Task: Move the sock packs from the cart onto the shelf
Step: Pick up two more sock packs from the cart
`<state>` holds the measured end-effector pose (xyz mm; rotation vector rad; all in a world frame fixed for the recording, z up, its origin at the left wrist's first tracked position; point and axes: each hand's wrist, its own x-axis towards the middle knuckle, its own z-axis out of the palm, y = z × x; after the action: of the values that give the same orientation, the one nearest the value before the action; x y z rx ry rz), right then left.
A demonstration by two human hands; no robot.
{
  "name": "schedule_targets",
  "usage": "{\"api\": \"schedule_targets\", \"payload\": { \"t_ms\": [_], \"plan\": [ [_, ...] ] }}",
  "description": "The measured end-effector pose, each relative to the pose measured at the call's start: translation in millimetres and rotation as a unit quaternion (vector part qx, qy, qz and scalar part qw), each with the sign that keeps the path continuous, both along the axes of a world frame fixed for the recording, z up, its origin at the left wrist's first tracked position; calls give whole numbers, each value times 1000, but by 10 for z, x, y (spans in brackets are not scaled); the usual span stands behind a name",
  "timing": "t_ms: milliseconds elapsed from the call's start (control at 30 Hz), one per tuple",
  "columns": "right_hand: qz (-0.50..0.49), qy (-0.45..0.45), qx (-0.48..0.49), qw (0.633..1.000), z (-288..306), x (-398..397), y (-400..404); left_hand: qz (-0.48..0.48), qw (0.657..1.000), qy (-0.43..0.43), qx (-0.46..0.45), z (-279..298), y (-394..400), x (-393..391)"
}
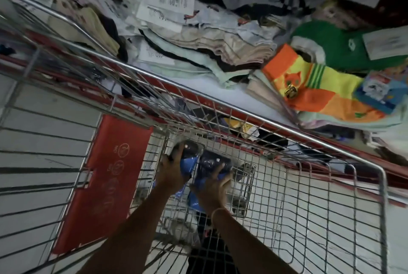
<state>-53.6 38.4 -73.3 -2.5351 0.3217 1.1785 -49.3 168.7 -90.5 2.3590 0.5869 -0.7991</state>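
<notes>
Both my arms reach down into a wire shopping cart (pixel 242 110). My left hand (pixel 171 168) is closed over a dark blue sock pack (pixel 191 152) in shiny plastic at the cart's bottom. My right hand (pixel 215 187) grips a second dark blue sock pack (pixel 213 161) beside the first. More blue packaging (pixel 194 202) shows under my right wrist. The shelf (pixel 220 90), a white surface with a red edge, runs beyond the cart's far rim and is piled with folded socks.
A red flap (pixel 110 181) hangs inside the cart on the left. On the shelf lie beige and mint sock stacks (pixel 209 52), an orange-yellow pack (pixel 309 88), a green pack (pixel 344 46) and a blue pack (pixel 379 90). Grey floor shows through the cart's mesh.
</notes>
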Motion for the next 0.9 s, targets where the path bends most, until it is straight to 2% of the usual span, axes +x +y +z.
{"api": "schedule_targets", "payload": {
  "t_ms": [167,267,433,600,733,900],
  "plan": [
    [18,-37,-15,999,78,-46,-69,93,995,31,-3,49,-73,-267],
    [83,-110,-68,988,38,-105,-178,84,994,62,-13,100,-142,-446],
    [180,-101,-80,975,52,11,-381,86,992,86,20,108,-248,-484],
    [195,-61,-53,978,66,133,-335,66,989,123,49,104,-265,-416],
    [162,-91,-28,982,215,96,-400,61,991,111,46,254,-231,-462],
    [143,-176,19,974,555,-51,-583,80,996,24,17,753,-157,-537]
  ]
}}
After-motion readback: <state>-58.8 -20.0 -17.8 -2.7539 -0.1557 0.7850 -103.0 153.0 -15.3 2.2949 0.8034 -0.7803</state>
